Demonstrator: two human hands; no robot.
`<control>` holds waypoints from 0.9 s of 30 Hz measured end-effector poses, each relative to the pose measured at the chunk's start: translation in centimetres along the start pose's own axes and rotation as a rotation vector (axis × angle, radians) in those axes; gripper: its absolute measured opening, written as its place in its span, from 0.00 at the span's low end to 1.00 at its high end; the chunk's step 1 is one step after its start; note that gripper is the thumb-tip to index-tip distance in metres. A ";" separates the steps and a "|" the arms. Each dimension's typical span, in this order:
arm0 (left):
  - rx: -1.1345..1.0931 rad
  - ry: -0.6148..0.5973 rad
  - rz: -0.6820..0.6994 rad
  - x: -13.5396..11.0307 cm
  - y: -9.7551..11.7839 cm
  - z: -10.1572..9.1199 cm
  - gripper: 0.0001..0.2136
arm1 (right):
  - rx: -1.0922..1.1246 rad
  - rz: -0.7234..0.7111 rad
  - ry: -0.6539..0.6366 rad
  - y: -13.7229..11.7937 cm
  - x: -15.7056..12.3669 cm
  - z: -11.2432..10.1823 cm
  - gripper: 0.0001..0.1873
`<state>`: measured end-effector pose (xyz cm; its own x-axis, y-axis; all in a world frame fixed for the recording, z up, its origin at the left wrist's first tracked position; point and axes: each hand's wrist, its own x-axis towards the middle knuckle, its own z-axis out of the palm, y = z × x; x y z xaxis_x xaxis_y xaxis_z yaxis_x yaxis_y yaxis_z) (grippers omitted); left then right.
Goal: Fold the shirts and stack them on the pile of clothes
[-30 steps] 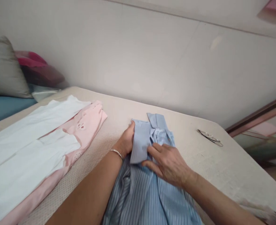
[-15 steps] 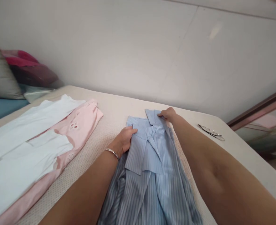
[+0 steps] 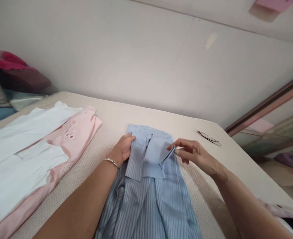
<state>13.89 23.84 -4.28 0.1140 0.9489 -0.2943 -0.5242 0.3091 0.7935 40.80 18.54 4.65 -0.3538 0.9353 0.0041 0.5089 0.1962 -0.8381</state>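
Pale blue striped trousers [image 3: 158,202] lie lengthwise on the bed, waistband at the far end. My left hand [image 3: 124,146], with a silver bangle at the wrist, pinches the left side of the waistband, thumb on top. Two loose cloth flaps hang down over the front from the waist. My right hand [image 3: 190,152] holds the edge of the right flap [image 3: 154,154] between thumb and fingers, its corner lifted a little and folded up. Below the flaps the legs run toward me, creased on the left side.
White and pink garments [image 3: 69,132] lie spread on the bed to the left. Eyeglasses [image 3: 209,138] rest on the bed [image 3: 114,108] at the right. Behind stands a pale wall. A maroon bundle [image 3: 22,78] is at the far left, a framed panel [image 3: 266,106] at the right.
My right hand has come down and nearer from the far right waist, bringing the flap over the trouser front. The left hand keeps its pinch on the waistband. The view has shifted right.
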 end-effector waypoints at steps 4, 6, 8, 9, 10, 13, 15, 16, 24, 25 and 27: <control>0.488 0.285 0.267 0.1 1.2 -0.9 0.07 | -0.016 0.124 0.311 3.7 0.4 -0.4 0.18; 0.886 0.444 0.427 0.3 2.0 -1.7 0.08 | -0.160 0.291 0.459 6.0 2.5 -0.8 0.16; 1.265 0.501 0.492 0.4 2.5 -2.3 0.09 | -0.303 0.411 0.468 7.9 4.7 -0.8 0.16; 1.406 0.494 0.492 0.5 2.6 -2.5 0.10 | -0.346 0.434 0.457 8.6 5.5 -0.6 0.16; 1.501 0.480 0.483 0.5 2.5 -2.5 0.11 | -0.366 0.435 0.452 9.1 6.1 -0.2 0.16; 1.624 0.454 0.445 0.5 1.8 -1.9 0.12 | -0.411 0.383 0.457 9.5 6.8 1.2 0.16; 1.638 0.456 0.424 0.4 1.5 -1.4 0.12 | -0.462 0.351 0.483 9.5 6.7 1.9 0.15; 1.632 0.463 0.413 0.4 1.5 -1.3 0.12 | -0.486 0.348 0.507 9.5 6.6 2.1 0.15; 1.602 0.561 0.382 0.3 2.2 -1.6 0.12 | -0.577 0.436 0.596 9.8 6.4 1.7 0.14; 1.610 0.564 0.388 0.3 2.1 -1.6 0.12 | -0.589 0.443 0.595 9.7 6.4 1.8 0.14; 1.632 0.561 0.396 0.2 2.0 -1.5 0.12 | -0.605 0.452 0.597 9.5 6.3 1.9 0.16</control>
<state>11.55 24.53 -3.55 -0.2587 0.9496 0.1769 0.8900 0.1632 0.4258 41.97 25.75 -4.34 0.3481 0.9225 0.1667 0.8768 -0.2574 -0.4061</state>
